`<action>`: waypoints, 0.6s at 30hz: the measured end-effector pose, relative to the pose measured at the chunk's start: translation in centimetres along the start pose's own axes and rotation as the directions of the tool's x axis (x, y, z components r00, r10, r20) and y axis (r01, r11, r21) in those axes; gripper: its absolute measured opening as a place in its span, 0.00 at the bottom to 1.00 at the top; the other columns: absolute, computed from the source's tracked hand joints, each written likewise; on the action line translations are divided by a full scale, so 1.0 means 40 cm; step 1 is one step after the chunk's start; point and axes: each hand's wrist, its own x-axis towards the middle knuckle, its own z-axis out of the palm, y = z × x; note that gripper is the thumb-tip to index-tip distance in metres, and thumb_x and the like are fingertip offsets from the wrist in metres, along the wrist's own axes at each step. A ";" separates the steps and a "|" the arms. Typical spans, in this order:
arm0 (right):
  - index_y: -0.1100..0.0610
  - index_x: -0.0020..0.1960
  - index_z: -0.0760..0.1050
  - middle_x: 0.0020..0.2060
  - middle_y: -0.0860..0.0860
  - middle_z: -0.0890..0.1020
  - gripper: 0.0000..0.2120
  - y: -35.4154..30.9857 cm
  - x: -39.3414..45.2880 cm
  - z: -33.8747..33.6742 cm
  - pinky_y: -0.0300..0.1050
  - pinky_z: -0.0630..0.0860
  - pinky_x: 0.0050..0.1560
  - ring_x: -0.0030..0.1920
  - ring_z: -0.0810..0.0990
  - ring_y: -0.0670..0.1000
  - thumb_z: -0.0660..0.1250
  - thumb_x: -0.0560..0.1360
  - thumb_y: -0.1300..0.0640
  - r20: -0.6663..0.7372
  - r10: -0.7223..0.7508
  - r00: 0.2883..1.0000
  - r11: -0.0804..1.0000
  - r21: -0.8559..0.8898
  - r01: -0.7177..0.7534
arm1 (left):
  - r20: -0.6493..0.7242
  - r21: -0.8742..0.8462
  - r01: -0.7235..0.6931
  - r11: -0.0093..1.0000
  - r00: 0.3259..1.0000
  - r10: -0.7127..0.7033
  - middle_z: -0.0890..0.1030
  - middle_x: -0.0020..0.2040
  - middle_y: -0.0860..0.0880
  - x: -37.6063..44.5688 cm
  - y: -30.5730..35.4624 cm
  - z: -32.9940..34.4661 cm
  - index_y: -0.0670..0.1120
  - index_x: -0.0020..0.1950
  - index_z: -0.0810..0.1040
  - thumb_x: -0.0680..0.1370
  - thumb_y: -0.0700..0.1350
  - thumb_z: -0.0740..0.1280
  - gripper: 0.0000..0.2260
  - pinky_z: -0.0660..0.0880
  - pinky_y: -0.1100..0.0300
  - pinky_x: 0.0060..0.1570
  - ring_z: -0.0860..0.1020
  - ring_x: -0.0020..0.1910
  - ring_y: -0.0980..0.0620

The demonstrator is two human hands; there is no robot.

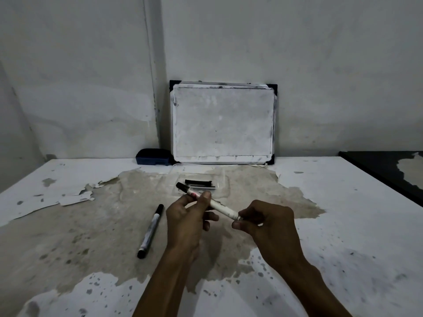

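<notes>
My left hand (186, 219) pinches a white marker (219, 208) near its black end, which points up and left. At the marker's other end, my right hand (267, 223) pinches the tip between thumb and fingers; a cap there is hidden if present. Both hands hover above the worn table (343, 213). A second white marker with black ends (151, 231) lies on the table left of my left hand. Behind the hands a clear plastic case (223, 184) holds a black piece (198, 182). A small whiteboard (223, 122) leans on the wall.
A dark blue eraser (153, 156) sits left of the whiteboard against the wall. Peeling paint flakes (75, 199) curl up on the table's left side. A dark surface (384, 170) adjoins the table at the right.
</notes>
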 end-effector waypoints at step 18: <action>0.53 0.47 0.81 0.35 0.51 0.87 0.19 -0.016 -0.024 0.051 0.41 0.83 0.37 0.34 0.86 0.46 0.81 0.60 0.49 0.331 0.228 0.916 0.950 0.129 -0.283 | 0.081 0.690 -0.196 0.697 0.977 0.196 0.84 0.37 0.49 0.016 0.008 -0.071 0.53 0.44 0.80 0.75 0.48 0.71 0.01 0.81 0.55 0.38 0.82 0.34 0.52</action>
